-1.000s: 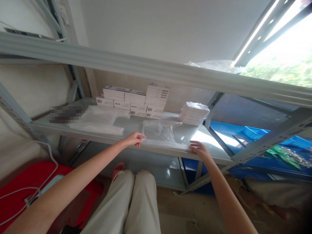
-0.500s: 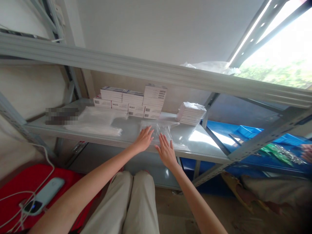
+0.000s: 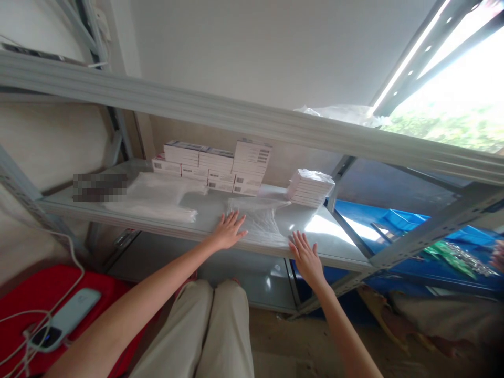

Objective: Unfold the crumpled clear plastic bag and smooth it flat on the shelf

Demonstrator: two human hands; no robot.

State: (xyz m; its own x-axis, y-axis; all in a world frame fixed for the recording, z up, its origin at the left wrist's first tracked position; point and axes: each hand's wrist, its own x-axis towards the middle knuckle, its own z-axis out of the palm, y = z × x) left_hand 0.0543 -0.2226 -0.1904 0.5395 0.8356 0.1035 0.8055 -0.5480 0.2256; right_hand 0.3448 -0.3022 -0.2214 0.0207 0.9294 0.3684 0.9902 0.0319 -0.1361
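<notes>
A clear plastic bag (image 3: 260, 219) lies flat on the grey metal shelf (image 3: 210, 211). At its left side my left hand (image 3: 228, 231) rests palm down with fingers spread, near the shelf's front edge. My right hand (image 3: 306, 257) is at the bag's lower right corner, fingers stretched out over the front edge. Neither hand grips anything. Behind the bag stand stacked white boxes (image 3: 220, 165) with printed labels. To the right is a plastic-wrapped stack of thin white boxes (image 3: 310, 188). More clear plastic bags (image 3: 157, 197) lie in a pile to the left.
An upper shelf beam (image 3: 220, 113) crosses above the hands. On a red stool (image 3: 110, 294) at lower left lies a power bank (image 3: 66, 317) with white cables. Beyond the right shelf post, a blue table (image 3: 397, 257) holds blue trays and green packets, with another person's hand (image 3: 498, 255) there.
My right hand has slid right and toward me, from the bag's middle to its right corner. My left hand has shifted slightly left. The bag now lies more spread out.
</notes>
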